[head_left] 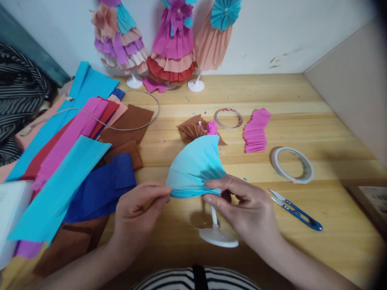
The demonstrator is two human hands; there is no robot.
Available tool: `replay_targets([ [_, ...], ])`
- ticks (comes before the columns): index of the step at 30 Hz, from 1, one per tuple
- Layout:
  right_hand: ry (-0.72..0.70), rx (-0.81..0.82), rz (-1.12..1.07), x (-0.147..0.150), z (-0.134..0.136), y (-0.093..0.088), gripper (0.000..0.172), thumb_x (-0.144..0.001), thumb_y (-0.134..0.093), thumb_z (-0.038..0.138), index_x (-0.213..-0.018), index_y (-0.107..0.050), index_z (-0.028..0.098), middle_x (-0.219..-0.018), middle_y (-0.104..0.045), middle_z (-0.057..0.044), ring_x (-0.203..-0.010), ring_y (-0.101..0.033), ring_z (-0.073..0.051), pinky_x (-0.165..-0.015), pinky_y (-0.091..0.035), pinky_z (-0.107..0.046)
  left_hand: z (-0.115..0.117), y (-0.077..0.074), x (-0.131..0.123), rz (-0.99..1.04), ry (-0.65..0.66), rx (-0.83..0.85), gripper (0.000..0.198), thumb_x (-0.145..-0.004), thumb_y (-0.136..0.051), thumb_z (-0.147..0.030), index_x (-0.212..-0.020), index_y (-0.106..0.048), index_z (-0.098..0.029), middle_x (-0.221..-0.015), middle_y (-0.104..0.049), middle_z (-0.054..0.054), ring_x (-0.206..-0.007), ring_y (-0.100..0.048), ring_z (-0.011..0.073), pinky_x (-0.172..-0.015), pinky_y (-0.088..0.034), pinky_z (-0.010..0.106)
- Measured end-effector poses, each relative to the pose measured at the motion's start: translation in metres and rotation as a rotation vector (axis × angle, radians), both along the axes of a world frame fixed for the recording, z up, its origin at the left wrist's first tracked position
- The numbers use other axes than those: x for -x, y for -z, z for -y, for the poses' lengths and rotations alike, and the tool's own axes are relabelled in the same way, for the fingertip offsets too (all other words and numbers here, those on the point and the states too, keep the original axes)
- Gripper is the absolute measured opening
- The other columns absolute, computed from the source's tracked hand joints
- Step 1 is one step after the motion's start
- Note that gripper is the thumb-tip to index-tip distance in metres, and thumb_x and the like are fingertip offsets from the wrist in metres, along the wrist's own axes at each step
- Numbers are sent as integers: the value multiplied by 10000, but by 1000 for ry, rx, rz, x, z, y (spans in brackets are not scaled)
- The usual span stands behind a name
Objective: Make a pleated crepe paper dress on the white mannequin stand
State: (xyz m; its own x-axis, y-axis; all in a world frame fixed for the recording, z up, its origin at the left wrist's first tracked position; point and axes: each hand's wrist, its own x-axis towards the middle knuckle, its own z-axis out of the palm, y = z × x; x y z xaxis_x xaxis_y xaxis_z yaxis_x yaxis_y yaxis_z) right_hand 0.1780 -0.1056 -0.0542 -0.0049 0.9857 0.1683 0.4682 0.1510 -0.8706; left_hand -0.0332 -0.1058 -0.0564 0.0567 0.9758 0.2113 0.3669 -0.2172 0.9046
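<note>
A light blue crepe paper piece (193, 165), fanned out at the top and gathered in folds along its lower edge, is held between my two hands. My left hand (140, 209) pinches its lower left corner between thumb and fingers. At the lower right, the thumb and fingers of my right hand (246, 205) are closed on the gathered folds. Below the paper stands a white stand (219, 237) with a round base; its upper part is hidden behind the paper and my right hand.
Crepe paper strips (90, 117) pile up at the left. Behind the hands lie pleated brown paper (192, 128), pink paper (256, 131) and a thin tape ring (229, 118). Rightward are a tape roll (275, 161) and blue snips (298, 211). Three paper dresses (173, 40) stand by the wall.
</note>
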Motion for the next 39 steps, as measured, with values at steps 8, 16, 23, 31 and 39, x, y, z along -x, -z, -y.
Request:
replay_targets([
  [8, -58, -182, 135, -1, 3, 1, 73, -769, -700, 159, -838, -698, 184, -662, -667, -18, -537, -606, -127, -483, -511, -247, -4, 1, 1, -196, 59, -143, 230, -781, -646, -58, -945, -725, -200, -835, -729, 4, -711, -679, 93, -639, -533, 144],
  [16, -110, -210, 119, -1, 1, -2, 69, -772, -688, 122, -796, -695, 186, -682, -681, -19, -578, -635, -133, -524, -531, -242, -4, 1, 1, -220, 34, -125, 131, -804, -625, -80, -841, -709, -174, -787, -725, 8, -702, -680, 102, -642, -528, 159],
  [23, -88, -218, 119, -2, 1, 1, 61, -779, -682, 126, -777, -678, 187, -680, -573, -9, -590, -577, -125, -485, -489, -240, -6, 3, 3, -250, 31, -98, 97, -822, -606, -117, -823, -683, -175, -764, -709, -1, -675, -661, 108, -605, -511, 179],
  [31, -186, -161, 114, -5, -4, -1, 84, -805, -647, 130, -752, -665, 193, -685, -528, -3, -591, -543, -118, -481, -457, -241, -9, 5, 6, -254, 76, -46, 92, -834, -586, -109, -802, -639, -177, -734, -668, -16, -670, -623, 89, -607, -476, 166],
  [39, -204, -199, 121, -10, -8, -3, 96, -787, -650, 109, -749, -665, 196, -762, -524, -19, -665, -549, -129, -537, -484, -254, -13, 7, 9, -149, 166, 42, 95, -827, -578, -130, -774, -644, -174, -890, -634, 34, -842, -629, 118, -745, -497, 199],
])
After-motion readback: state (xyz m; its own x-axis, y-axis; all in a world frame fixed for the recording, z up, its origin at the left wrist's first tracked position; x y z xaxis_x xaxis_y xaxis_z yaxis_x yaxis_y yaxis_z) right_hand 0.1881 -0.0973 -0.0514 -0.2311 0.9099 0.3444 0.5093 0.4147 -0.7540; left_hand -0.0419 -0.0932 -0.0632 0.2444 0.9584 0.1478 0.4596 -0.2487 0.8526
